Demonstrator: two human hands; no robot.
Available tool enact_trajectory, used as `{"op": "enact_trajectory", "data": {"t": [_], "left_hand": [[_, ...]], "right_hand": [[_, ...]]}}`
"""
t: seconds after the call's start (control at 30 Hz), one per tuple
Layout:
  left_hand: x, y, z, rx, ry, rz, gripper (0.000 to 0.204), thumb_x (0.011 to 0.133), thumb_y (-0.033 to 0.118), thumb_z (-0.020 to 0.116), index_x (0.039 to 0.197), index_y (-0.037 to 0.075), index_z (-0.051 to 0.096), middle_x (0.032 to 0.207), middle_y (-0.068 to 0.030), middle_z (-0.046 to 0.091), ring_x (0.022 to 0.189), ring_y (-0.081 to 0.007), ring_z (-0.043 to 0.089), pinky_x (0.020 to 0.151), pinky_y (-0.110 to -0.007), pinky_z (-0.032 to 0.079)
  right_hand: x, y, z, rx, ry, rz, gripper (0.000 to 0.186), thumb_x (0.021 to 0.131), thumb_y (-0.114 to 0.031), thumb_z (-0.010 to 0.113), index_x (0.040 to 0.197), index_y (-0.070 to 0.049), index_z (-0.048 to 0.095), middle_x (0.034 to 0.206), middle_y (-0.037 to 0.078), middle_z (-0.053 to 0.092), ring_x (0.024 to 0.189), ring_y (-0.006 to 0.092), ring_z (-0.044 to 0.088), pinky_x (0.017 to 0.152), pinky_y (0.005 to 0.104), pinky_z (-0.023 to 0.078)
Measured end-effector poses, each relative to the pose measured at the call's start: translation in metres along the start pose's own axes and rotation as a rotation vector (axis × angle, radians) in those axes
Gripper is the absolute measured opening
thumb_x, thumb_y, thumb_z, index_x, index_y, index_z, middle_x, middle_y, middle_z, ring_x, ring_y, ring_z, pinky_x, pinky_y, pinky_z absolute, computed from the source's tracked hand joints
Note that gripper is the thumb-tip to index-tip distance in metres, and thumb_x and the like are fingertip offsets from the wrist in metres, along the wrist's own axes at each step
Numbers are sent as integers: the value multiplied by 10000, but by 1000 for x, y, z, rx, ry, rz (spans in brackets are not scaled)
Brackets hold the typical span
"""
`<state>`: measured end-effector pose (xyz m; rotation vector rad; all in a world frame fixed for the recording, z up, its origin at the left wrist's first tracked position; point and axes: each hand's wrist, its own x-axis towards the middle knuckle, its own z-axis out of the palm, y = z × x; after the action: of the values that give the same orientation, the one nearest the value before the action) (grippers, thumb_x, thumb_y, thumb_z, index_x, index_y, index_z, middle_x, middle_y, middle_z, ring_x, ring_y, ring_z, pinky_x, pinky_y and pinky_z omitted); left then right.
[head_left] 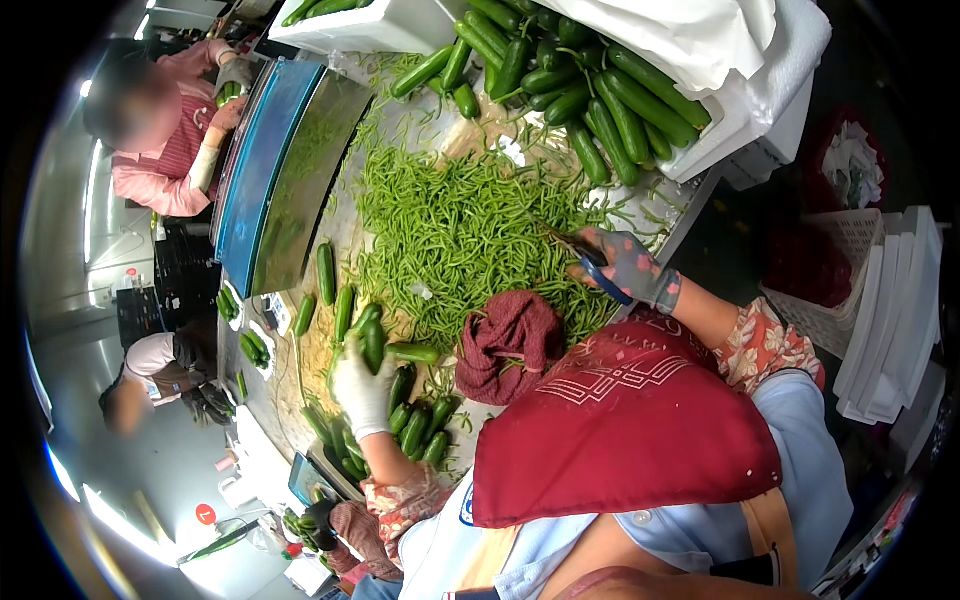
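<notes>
My left hand (pixel 363 392), in a white glove, reaches into small cucumbers on the table, its fingers around a short green cucumber (pixel 373 345). Beside it lie another cucumber (pixel 412 352) and a cluster of cucumbers (pixel 418 428) near the wrist. My right hand (pixel 632 268), in a grey glove with pink patches, is closed on a pair of scissors (pixel 603 275) with dark blue handles. The blades point left over a wide heap of green beans (pixel 450 220). A bunched maroon cloth (pixel 510 345) lies at the heap's near edge.
At the far right, many cucumbers (pixel 625 110) spill from a white foam box (pixel 775 95). A blue-edged metal divider (pixel 285 170) stands left of the beans. Co-workers sit beyond it, one person (pixel 165 130) handling produce. White crates (pixel 885 310) stand at right.
</notes>
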<state>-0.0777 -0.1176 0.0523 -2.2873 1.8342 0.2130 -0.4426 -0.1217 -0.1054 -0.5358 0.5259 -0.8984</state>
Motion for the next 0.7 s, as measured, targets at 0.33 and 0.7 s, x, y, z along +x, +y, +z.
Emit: {"op": "enact_trajectory", "data": {"t": [0.33,0.7], "left_hand": [[66,235,26,-1223,-584,462,639,859,278,570,1366,4,294,1180,-144,536,1011,-188,559,861,-288,436],[69,371,53,-649,-120,463,1015,654,474,717,1324,-103,220,1141,-267,528,1035,-355,555,868,-377,455]], "right_hand": [[-40,-14,25,-941,398,-351,408,740,-176,704,1097,-37,563,790,84,608,657,165,556,617,278,450],[-56,13,-22,719,55,-277,425,803,-95,554,1198,21,447,719,135,472,514,139,425,372,213,362]]}}
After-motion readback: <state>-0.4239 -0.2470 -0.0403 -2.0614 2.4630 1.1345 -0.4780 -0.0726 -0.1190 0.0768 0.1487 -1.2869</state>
